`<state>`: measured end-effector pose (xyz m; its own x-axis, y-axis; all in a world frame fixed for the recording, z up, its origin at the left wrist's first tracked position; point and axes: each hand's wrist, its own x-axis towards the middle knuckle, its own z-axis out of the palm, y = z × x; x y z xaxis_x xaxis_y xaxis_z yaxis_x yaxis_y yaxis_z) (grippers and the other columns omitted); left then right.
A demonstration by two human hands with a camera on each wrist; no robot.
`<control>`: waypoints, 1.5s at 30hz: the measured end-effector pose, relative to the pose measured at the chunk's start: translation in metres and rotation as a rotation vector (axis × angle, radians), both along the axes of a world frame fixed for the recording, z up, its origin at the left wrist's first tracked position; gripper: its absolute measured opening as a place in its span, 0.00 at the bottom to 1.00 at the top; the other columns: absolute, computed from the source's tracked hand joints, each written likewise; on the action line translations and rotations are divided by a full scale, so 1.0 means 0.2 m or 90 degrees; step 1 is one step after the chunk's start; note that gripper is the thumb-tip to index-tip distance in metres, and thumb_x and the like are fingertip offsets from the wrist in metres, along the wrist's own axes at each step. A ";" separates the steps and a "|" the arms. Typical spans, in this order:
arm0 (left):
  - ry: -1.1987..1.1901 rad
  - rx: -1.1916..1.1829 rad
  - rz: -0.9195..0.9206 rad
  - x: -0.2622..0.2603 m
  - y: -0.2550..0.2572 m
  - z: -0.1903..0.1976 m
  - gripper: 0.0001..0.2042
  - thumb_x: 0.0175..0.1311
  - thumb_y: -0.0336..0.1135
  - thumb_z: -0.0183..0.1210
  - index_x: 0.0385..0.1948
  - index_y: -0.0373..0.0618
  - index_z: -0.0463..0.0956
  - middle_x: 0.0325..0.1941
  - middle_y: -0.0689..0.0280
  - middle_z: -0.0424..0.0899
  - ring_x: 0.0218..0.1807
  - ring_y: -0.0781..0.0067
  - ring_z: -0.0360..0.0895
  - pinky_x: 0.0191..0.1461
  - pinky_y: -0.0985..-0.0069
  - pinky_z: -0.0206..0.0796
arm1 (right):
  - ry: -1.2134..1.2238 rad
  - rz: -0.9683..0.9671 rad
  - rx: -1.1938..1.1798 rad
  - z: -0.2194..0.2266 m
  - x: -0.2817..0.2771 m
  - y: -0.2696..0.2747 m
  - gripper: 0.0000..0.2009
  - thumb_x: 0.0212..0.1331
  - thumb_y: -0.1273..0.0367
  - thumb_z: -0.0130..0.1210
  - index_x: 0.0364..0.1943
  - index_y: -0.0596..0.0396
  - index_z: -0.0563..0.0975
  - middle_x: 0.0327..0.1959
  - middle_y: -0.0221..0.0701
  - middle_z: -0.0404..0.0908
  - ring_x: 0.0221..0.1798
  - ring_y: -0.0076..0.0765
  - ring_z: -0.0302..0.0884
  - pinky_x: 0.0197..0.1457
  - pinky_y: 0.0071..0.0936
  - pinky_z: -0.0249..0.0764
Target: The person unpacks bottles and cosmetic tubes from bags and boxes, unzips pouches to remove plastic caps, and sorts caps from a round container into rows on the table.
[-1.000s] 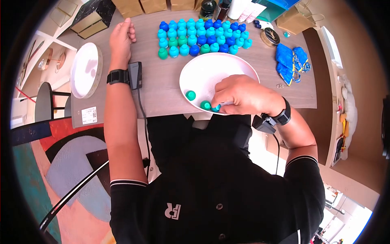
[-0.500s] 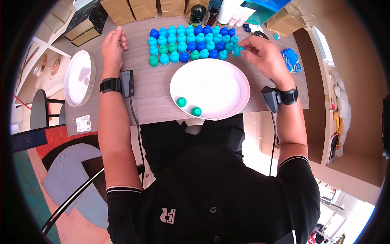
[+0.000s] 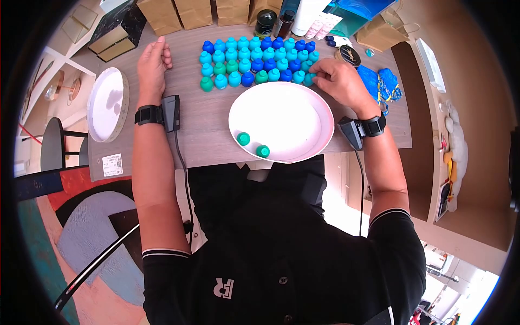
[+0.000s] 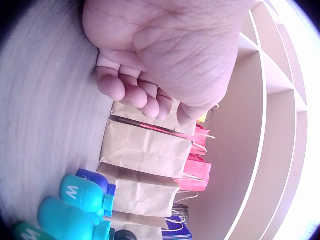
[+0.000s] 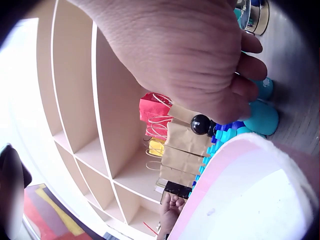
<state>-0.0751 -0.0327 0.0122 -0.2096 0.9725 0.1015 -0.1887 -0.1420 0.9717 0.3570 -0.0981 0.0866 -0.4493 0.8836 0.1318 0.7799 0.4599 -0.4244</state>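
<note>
Several rows of small teal, green and blue bottles (image 3: pixel 234 79) stand on the table. My right hand (image 3: pixel 343 85) is at the right end of the front row, its curled fingertips pinching the top of a teal bottle (image 5: pixel 262 118). Another teal bottle (image 5: pixel 265 87) shows just behind those fingers. Near my belly is a white oval tray (image 3: pixel 287 111) with a pinkish rim; two green bottles (image 3: pixel 243 139) lie in its left part. My left hand (image 3: pixel 155 66) rests on the table left of the rows, fingers loosely curled and holding nothing (image 4: pixel 160 65).
Another white tray (image 3: pixel 108 105) is at the table's left end. Brown paper bags (image 4: pixel 145 145), a dark jar (image 3: pixel 265 23) and white tubes line the back. A round tin (image 3: pixel 347 55) and blue bags (image 3: pixel 389 86) are at the right.
My right hand has left the tray with a teal bottle, carried it up and right, then brought it down to the front row's right end. My left hand stays in place.
</note>
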 end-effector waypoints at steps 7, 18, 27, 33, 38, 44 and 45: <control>-0.014 0.015 0.014 0.00 0.01 -0.02 0.14 0.73 0.44 0.60 0.32 0.44 0.77 0.25 0.73 0.75 0.25 0.83 0.69 0.29 0.82 0.62 | 0.032 -0.006 0.048 0.18 -0.06 -0.14 0.11 0.55 0.71 0.63 0.42 0.55 0.84 0.32 0.36 0.83 0.33 0.41 0.81 0.39 0.36 0.77; -0.026 0.025 -0.019 -0.04 0.05 -0.05 0.13 0.73 0.45 0.59 0.34 0.45 0.76 0.27 0.72 0.75 0.27 0.81 0.70 0.32 0.80 0.64 | 0.057 0.434 -0.128 0.14 -0.41 -0.36 0.13 0.49 0.75 0.64 0.40 0.47 0.85 0.33 0.30 0.80 0.41 0.45 0.81 0.43 0.41 0.75; -0.020 0.012 0.007 0.00 0.01 -0.01 0.14 0.73 0.45 0.60 0.32 0.45 0.77 0.25 0.73 0.74 0.26 0.84 0.68 0.29 0.82 0.62 | 0.054 0.428 -0.147 0.06 -0.42 -0.37 0.07 0.52 0.69 0.63 0.36 0.48 0.83 0.31 0.30 0.78 0.41 0.44 0.80 0.43 0.42 0.75; -0.008 0.008 0.009 0.00 0.01 -0.02 0.14 0.73 0.45 0.59 0.32 0.45 0.77 0.25 0.74 0.74 0.26 0.83 0.68 0.30 0.82 0.62 | 0.239 0.323 -0.149 0.20 -0.25 -0.30 0.09 0.54 0.77 0.58 0.39 0.55 0.84 0.38 0.32 0.85 0.38 0.33 0.81 0.42 0.27 0.76; -0.007 0.007 0.004 0.00 0.01 -0.01 0.14 0.73 0.46 0.59 0.32 0.45 0.77 0.25 0.74 0.74 0.26 0.83 0.68 0.30 0.82 0.62 | 0.222 -0.059 -0.011 0.21 0.03 -0.18 0.08 0.59 0.72 0.63 0.41 0.57 0.81 0.30 0.27 0.81 0.31 0.20 0.76 0.36 0.23 0.75; 0.003 -0.005 0.006 0.00 0.01 -0.01 0.13 0.76 0.45 0.56 0.33 0.47 0.74 0.26 0.73 0.72 0.25 0.82 0.67 0.30 0.81 0.60 | 0.187 -0.112 -0.040 -0.04 0.18 -0.04 0.09 0.57 0.71 0.65 0.40 0.58 0.81 0.26 0.30 0.81 0.28 0.27 0.77 0.35 0.28 0.74; 0.009 -0.003 0.006 0.00 0.01 -0.01 0.13 0.76 0.45 0.56 0.33 0.47 0.74 0.26 0.73 0.72 0.25 0.82 0.68 0.30 0.81 0.60 | 0.154 -0.116 -0.024 -0.06 0.18 -0.04 0.09 0.57 0.71 0.66 0.40 0.58 0.81 0.25 0.32 0.81 0.28 0.29 0.77 0.35 0.29 0.74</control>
